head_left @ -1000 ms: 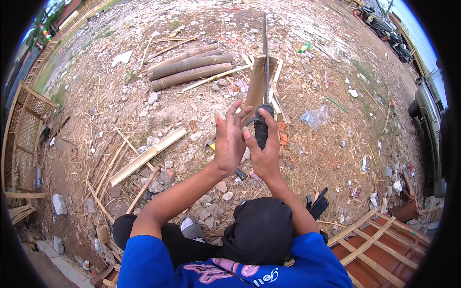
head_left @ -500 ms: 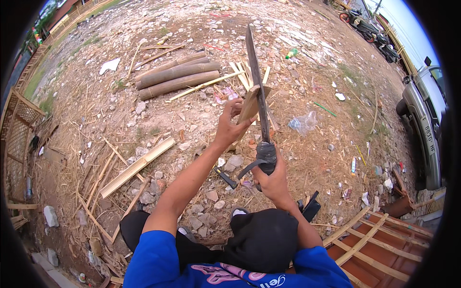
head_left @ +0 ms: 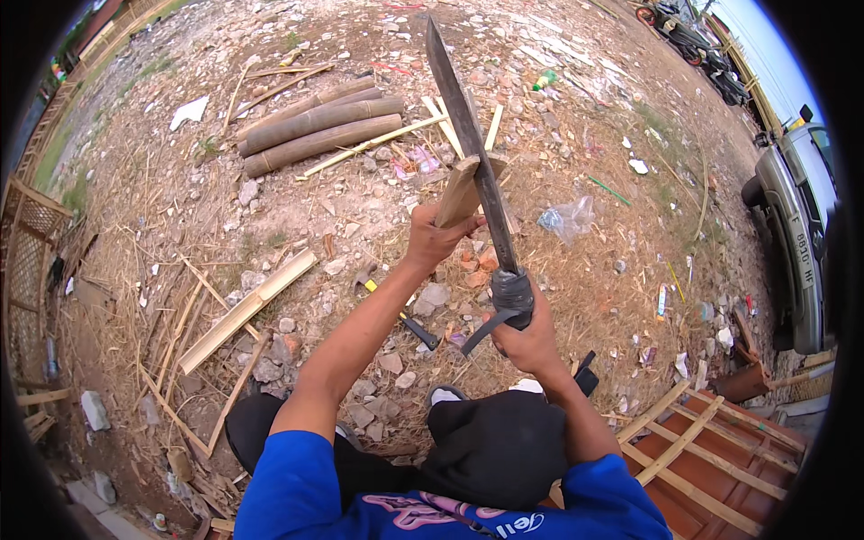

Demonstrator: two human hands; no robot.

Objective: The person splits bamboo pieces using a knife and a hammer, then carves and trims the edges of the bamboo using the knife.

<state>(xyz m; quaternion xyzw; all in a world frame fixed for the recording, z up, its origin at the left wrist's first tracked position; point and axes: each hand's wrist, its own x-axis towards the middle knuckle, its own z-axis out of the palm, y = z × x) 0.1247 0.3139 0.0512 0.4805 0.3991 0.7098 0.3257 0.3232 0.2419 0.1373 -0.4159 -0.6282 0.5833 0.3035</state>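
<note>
My right hand [head_left: 526,337] is wrapped round the dark taped handle of a machete [head_left: 472,144], whose long blade points up and slightly left. A loose black strap hangs from the handle. My left hand [head_left: 438,241] is closed round the lower part of a split bamboo piece [head_left: 461,193]. The blade crosses the top end of this piece and seems to touch it; whether it has bitten in I cannot tell. Below my left forearm a hammer [head_left: 396,310] with a black and yellow handle lies on the ground.
Several bamboo poles [head_left: 319,135] lie ahead, with pale split strips [head_left: 445,126] beside them. A split bamboo half [head_left: 247,310] rests at left among thin sticks and stones. A clear plastic bag [head_left: 567,219] lies to the right. A wooden lattice [head_left: 693,441] is near right; a vehicle [head_left: 796,238] stands beyond.
My left hand has closed round the bamboo, its fingers looser before. The machete has tilted left at its tip, and its handle has shifted slightly right and down.
</note>
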